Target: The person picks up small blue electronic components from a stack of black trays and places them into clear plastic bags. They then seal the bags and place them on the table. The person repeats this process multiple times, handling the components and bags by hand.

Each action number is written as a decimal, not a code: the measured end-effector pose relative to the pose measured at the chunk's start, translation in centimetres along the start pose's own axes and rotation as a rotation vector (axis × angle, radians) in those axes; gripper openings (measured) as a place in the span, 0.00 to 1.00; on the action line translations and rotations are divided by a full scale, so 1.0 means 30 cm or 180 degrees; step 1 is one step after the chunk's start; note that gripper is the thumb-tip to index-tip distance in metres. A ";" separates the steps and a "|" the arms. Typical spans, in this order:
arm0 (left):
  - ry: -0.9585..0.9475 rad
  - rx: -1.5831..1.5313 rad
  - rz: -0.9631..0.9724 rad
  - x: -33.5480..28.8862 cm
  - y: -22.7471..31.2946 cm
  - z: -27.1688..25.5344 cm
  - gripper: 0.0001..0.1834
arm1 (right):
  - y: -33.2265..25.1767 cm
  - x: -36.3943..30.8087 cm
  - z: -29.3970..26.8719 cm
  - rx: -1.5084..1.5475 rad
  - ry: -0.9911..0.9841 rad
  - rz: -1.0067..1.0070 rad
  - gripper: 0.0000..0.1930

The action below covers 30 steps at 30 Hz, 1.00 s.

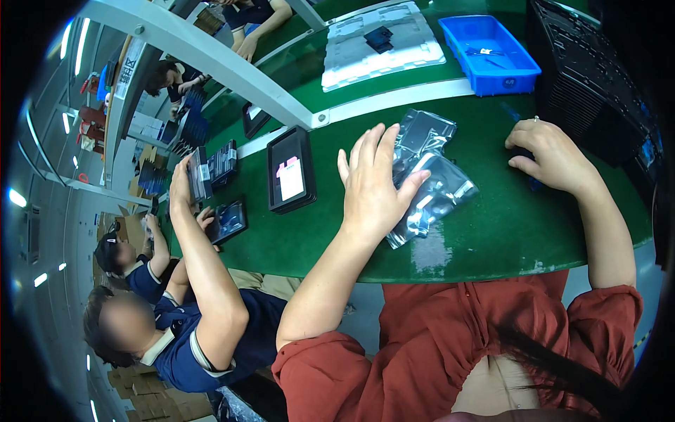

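My left hand (pixel 371 177) is open with its fingers spread, its thumb side lying over shiny grey see-through antistatic bags (pixel 441 186). The bags overlap loosely on the green tabletop, and part of them is hidden under the hand. To the right, my right hand (pixel 548 153) is closed, fingers curled down toward the table around something dark. Only small dark blue bits show beside its fingers, so I cannot make out what it is.
A blue plastic bin (pixel 503 83) with small items stands at the back, beside stacked black trays (pixel 587 84). A white foam sheet (pixel 383 67) carries dark pieces. Left lies a black tray (pixel 309 184) with labels. A co-worker's hand (pixel 181 181) handles packages; a metal frame post (pixel 232 63) crosses there.
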State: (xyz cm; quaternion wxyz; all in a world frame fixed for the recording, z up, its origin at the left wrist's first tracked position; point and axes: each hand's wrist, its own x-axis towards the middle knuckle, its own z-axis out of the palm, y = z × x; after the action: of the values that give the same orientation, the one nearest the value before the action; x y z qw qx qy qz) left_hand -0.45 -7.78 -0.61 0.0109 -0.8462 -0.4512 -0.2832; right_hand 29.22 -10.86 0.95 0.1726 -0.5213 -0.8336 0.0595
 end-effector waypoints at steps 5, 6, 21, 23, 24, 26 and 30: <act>0.0553 -0.0312 0.0036 0.035 -0.083 -0.082 0.26 | -0.003 0.007 -0.004 0.0071 -0.0022 0.0038 0.10; 0.0700 -0.0248 -0.0055 0.038 -0.112 -0.107 0.22 | 0.001 0.004 -0.004 0.0065 -0.0017 0.0040 0.10; -0.0452 0.1011 -0.2239 -0.332 -0.863 -0.376 0.41 | -0.004 0.005 0.010 0.0075 -0.0127 -0.0187 0.11; -0.0144 0.0253 -0.2822 -0.338 -0.899 -0.345 0.38 | -0.006 0.005 0.005 0.0076 -0.0132 -0.0198 0.11; 0.0013 -0.0130 -0.3099 -0.336 -0.910 -0.337 0.36 | -0.004 0.006 0.004 0.0099 -0.0129 -0.0219 0.11; -0.0038 0.0949 -0.2863 -0.279 -0.790 -0.287 0.34 | 0.003 0.000 0.010 0.0117 -0.0135 -0.0197 0.11; -0.0150 0.1374 -0.2036 -0.350 -0.805 -0.271 0.22 | 0.006 -0.002 0.007 0.0158 -0.0183 -0.0195 0.12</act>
State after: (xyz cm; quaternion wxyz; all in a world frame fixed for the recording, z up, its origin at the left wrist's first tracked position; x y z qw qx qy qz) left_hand -27.39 -3.64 -4.66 0.0895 -0.6473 -0.7417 -0.1513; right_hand 29.32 -10.83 0.69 0.1632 -0.4892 -0.8520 0.0897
